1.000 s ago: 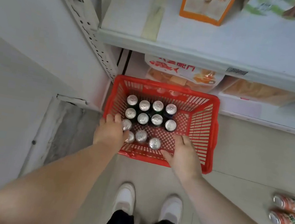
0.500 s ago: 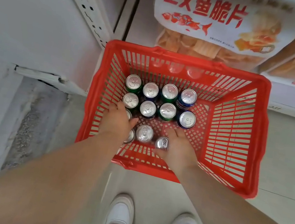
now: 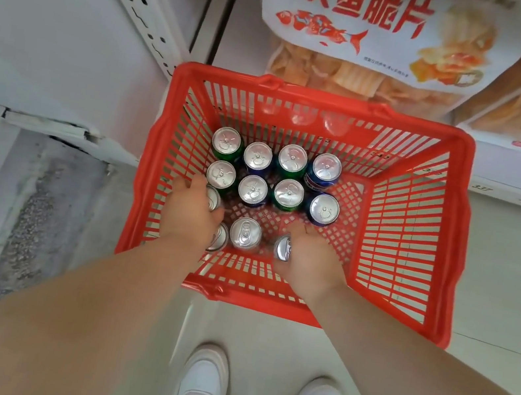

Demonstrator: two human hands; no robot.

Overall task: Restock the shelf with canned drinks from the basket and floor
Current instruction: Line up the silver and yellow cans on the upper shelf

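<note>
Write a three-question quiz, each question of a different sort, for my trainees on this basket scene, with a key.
1. True or false: the red basket stands on the floor in front of the person's white shoes.
2. How many cans stand in the two rows farthest from the person, starting at the far-left can?
3. Which hand covers the near-right can? A. left hand B. right hand C. neither

Key: 1 true; 2 eight; 3 B
</note>
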